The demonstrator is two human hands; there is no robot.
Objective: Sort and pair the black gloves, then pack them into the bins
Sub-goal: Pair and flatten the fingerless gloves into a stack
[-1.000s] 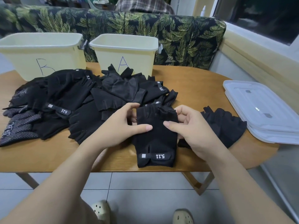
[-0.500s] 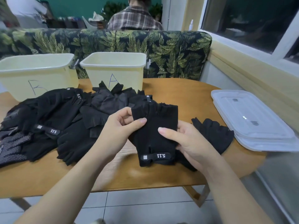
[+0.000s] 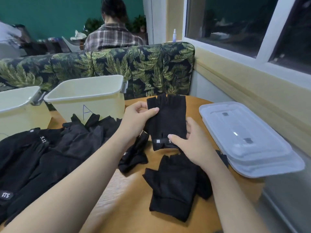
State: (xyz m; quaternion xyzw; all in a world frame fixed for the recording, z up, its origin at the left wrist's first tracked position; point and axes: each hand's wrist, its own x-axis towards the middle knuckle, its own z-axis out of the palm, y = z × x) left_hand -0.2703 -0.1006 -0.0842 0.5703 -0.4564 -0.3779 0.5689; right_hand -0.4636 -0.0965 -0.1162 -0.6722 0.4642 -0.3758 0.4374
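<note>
1. Two hands hold one black fingerless glove (image 3: pixel 168 121) above the table (image 3: pixel 127 204), just right of bin A (image 3: pixel 94 96).
2. Left hand (image 3: pixel 136 120) pinches the glove's far left corner between thumb and curled fingers; right hand (image 3: pixel 193 145) grips the cuff, thumb laid across the white-lettered band.
3. Glove stands nearly upright, long axis running near to far, cut-off finger ends pointing to the sofa (image 3: pixel 117 69), cuff toward the camera.
4. Bin A sits at the table's far edge, mouth open; a second bin (image 3: pixel 18 105) stands just left of it, the two nearly touching.
5. Stacked clear lids (image 3: pixel 247 138) lie along the table's right edge, near the right hand.
6. Second glove (image 3: pixel 171 187) lies flat on the near table under the right forearm, finger ends pointing far; a smaller crumpled glove (image 3: pixel 134 155) lies just left of it.
7. Pile (image 3: pixel 42 158) of black gloves covers the table's left side, reaching bin A's front wall.
8. Bare wood shows between the forearms at the near edge.
</note>
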